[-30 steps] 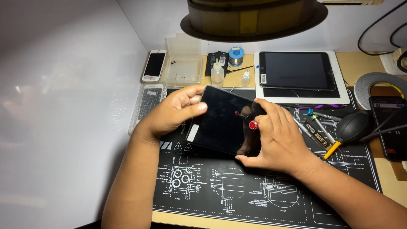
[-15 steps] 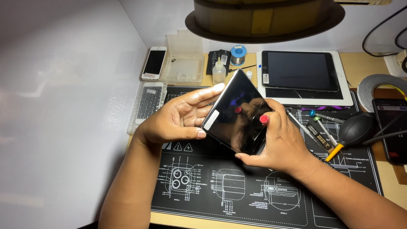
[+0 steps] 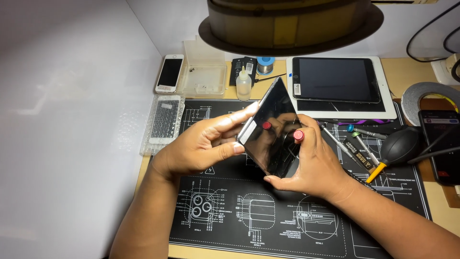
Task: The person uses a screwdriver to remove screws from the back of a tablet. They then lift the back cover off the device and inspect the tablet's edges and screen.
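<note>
We tilt a dark glass panel (image 3: 273,129) above the mat (image 3: 268,216): left hand (image 3: 201,146) pinching its nine-o'clock edge, right hand (image 3: 314,165) gripping at four o'clock, fingertips hidden behind.

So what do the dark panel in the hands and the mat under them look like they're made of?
Dark panel: glossy glass by the look, mirroring the red-tipped tool and fingers. Work mat: matte black, probably rubber or silicone, printed with white diagrams, no glare.

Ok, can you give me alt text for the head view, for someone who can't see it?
Two hands, left hand and right hand, hold a dark glossy tablet tilted on edge above a black work mat. The right hand also has a red-capped tool. Screwdrivers and a white tablet lie behind.
</note>
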